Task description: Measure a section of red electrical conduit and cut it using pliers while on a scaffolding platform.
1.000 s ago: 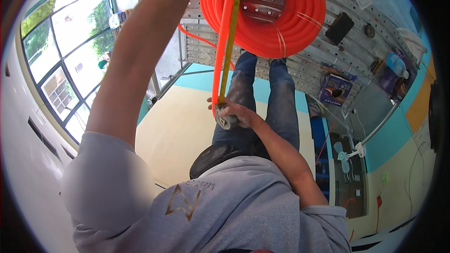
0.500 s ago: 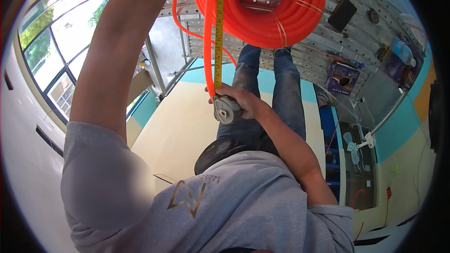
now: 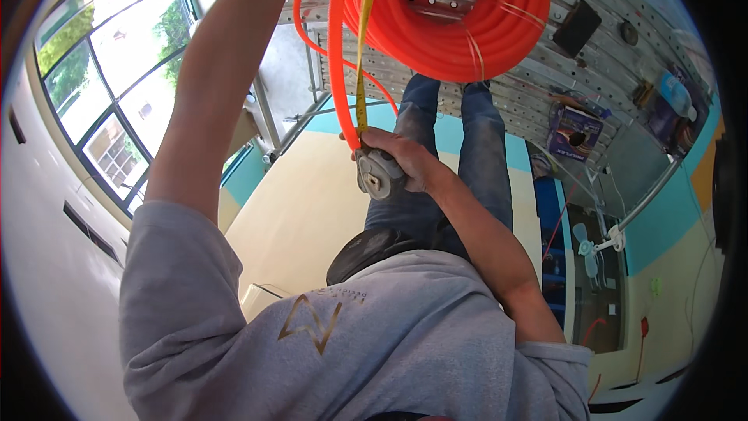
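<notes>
My right hand (image 3: 409,157) is closed around a grey tape measure (image 3: 379,175) in front of my thighs. Its yellow blade (image 3: 361,97) runs up beside a length of orange corrugated tubing (image 3: 336,54), whose lower end meets the tape case at my fingers. The blade is twisted partway up. A large coil of the same orange tubing (image 3: 506,47), tied with thin bands, fills the top middle. My left arm (image 3: 222,86) reaches up past the top edge, so the left hand is out of sight.
Perforated metal planks (image 3: 538,90) lie under my feet. On them are a dark rectangular block (image 3: 577,28), a small dark roll (image 3: 628,32), a purple box (image 3: 575,132) and a plastic bottle (image 3: 676,95). Metal rails (image 3: 653,193) edge the platform; a fan (image 3: 588,249) is lower right.
The tape blade, flat and straight before, is now twisted and slanted. The tubing beside it bows further left. My left arm has shifted right, and the whole view has moved slightly.
</notes>
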Motion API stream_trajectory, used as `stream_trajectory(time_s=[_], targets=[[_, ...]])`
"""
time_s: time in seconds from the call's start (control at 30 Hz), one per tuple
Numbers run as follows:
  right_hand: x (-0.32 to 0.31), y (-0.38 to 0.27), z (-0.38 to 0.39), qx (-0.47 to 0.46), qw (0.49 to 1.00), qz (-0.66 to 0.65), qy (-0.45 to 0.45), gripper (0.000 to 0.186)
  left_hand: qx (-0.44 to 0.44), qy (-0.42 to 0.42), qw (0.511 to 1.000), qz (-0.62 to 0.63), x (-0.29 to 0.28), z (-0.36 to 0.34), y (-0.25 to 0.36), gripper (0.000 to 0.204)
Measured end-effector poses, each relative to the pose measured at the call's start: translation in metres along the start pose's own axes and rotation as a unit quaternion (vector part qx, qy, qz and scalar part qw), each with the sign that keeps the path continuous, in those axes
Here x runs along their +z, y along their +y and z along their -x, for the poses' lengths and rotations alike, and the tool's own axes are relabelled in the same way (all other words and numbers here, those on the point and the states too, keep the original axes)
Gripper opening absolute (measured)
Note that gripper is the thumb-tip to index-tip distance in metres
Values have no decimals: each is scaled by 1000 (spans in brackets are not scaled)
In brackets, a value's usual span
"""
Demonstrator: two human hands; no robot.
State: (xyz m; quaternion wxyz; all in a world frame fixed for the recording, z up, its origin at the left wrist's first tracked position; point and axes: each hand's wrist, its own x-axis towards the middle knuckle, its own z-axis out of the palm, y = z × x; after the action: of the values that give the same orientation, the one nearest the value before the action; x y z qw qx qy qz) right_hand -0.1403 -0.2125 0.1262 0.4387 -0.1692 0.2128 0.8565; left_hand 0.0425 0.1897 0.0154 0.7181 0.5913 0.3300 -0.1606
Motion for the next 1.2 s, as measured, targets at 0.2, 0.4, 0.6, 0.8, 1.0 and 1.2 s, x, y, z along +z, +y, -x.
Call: stream_trajectory(time_s=[0.2, 0.4, 0.6, 0.8, 1.0, 1.2], targets=[[-7, -28, 3, -38, 998, -49, 22, 46, 51, 277, 951, -127, 97, 151, -21, 24], [-3, -54, 4, -34, 998, -46, 24, 43, -26, 197, 980, 10, 168, 256, -75, 33], [-3, -55, 5, -48, 997, -15, 63, 42, -56, 156, 978, 125, 167, 243, -70, 20], [-8, -39, 6, -71, 996, 14, -52, 51, -7, 170, 984, 53, 131, 198, -41, 21], [-35, 45, -9, -20, 993, 104, -50, 50, 36, 163, 985, -49, 48, 103, 56, 18], [-42, 58, -9, -92, 986, 136, -38, 48, 41, 108, 992, -44, 10, 18, 109, 23]])
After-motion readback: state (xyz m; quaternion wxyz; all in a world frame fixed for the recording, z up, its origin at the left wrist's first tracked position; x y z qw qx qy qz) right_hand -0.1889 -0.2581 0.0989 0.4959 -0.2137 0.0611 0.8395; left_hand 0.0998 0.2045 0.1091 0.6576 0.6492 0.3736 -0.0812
